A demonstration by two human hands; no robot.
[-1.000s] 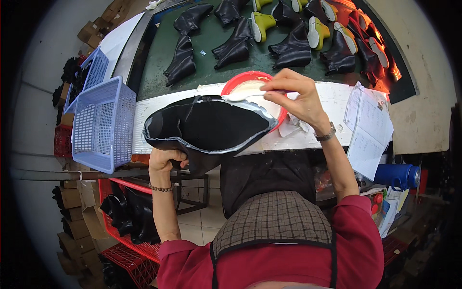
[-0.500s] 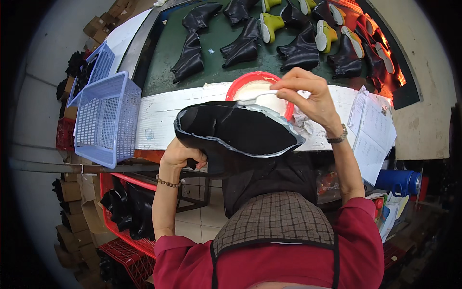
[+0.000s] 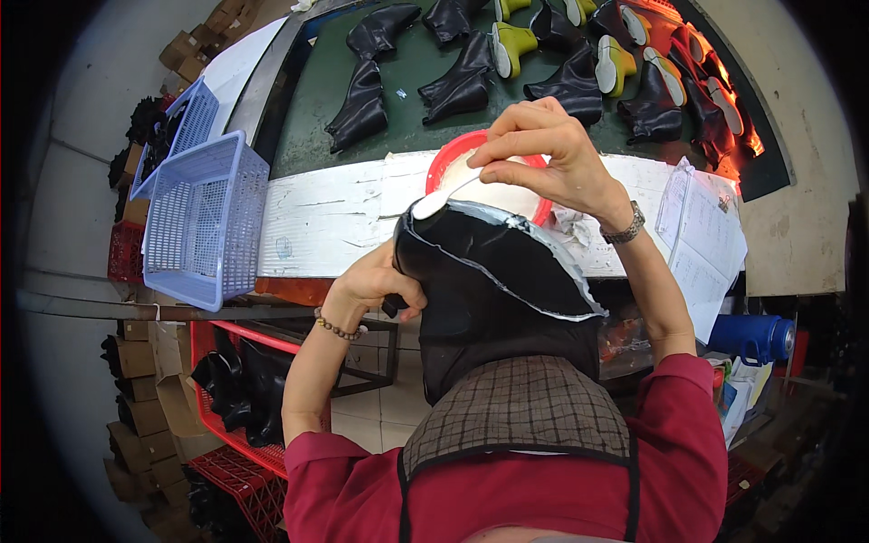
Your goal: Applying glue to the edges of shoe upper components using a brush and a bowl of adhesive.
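My left hand (image 3: 385, 279) is closed on a black boot upper (image 3: 471, 303), gripping its left end. The upper is tilted in front of my apron with its long opening facing up, and a pale whitish coat runs along the edge. Between the fingertips and thumb of my right hand (image 3: 552, 158) is a thin white brush (image 3: 433, 204). Its head is thick with white paste and touches the upper's rim near the left end. Just behind stands a red bowl (image 3: 444, 163) of creamy white paste, partly hidden by my right hand.
Beyond the white board (image 3: 317, 217), a green conveyor belt (image 3: 312, 136) carries black boot uppers (image 3: 460, 80) and yellow-green boot forms (image 3: 513, 47). A glowing heater (image 3: 744, 127) is at the far right. Left stands a blue basket (image 3: 204, 226); right are papers (image 3: 706, 226) and a blue flask (image 3: 751, 338).
The upper and my left hand have shifted right, and the upper has tilted. The brush has moved left and down along the rim to its left end.
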